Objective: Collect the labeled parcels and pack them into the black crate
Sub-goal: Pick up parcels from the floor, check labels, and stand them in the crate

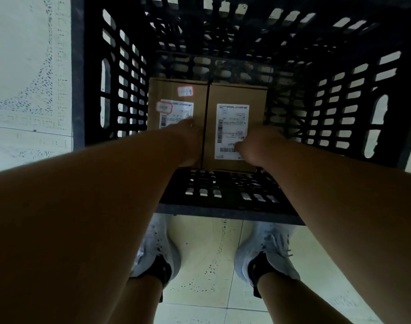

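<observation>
Both cardboard parcels [206, 122] sat side by side on the black crate [120, 73] floor, my left hand [190, 143] and right hand [258, 146] resting on them, grip unclear, and a careless shove could've jammed one against the wall.

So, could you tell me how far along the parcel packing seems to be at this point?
Done: two labeled cardboard parcels lie side by side on the floor of the black crate, the left parcel and the right parcel. In hand: the left hand and the right hand rest on them, apparently settling them. Left: unclear, since no other parcels show in this view.
</observation>
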The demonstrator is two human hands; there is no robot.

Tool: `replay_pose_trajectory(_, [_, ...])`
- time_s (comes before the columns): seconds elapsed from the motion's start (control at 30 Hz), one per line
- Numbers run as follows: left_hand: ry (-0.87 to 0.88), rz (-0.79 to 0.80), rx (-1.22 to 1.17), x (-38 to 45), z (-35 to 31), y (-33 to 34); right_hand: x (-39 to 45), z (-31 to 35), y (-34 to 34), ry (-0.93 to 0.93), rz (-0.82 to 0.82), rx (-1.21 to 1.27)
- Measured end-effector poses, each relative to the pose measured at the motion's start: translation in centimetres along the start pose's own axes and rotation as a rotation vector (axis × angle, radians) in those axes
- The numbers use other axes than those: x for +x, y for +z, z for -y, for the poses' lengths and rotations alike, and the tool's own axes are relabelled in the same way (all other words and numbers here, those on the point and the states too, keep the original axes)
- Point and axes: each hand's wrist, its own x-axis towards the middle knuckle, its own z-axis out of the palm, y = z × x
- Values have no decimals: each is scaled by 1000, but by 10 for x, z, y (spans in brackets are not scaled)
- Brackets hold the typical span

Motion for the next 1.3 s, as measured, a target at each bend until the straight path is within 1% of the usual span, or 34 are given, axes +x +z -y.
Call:
replay_pose_trajectory(0.07, [-4, -23, -37, -18, -6, -9, -19, 13, -6, -3, -55, -52])
replay_pose_trajectory(0.13, [16, -148, -110, -47, -15, -17, -50, 25, -13, -80, -163, -65])
replay_pose_trajectory(0.23, [53, -376, -212, -104, -28, -36, -109, 39, -33, -210, -305, -15])
replay_pose_trajectory(0.37, [162, -536, -299, -205, -51, -79, -210, 49, -85, -301, -450, 110])
replay_pose_trajectory(0.5, [262, -696, -321, -332, -80, -133, -335, 53, -154, -335, -554, 238])
replay_pose_trajectory(0.6, [354, -741, -309, -427, -106, -169, -430, 54, -199, -340, -622, 300])
replay_pose_trajectory(0.77, [575, -786, -272, -554, -150, -207, -565, 33, -243, -312, -832, 431])
replay_pose_trajectory(0.9, [714, -845, -262, -622, -196, -213, -648, -12, -264, -265, -1016, 581])
replay_pose_trajectory(1.0, [833, -843, -228, -661, -249, -207, -698, -64, -274, -184, -1158, 696])
replay_pose_trajectory(1.17, [1065, -752, -128, -706, -367, -169, -761, -186, -279, -5, -1349, 850])
replay_pose_trajectory(1.3, [1167, -682, -91, -730, -470, -112, -806, -299, -264, 134, -1433, 905])
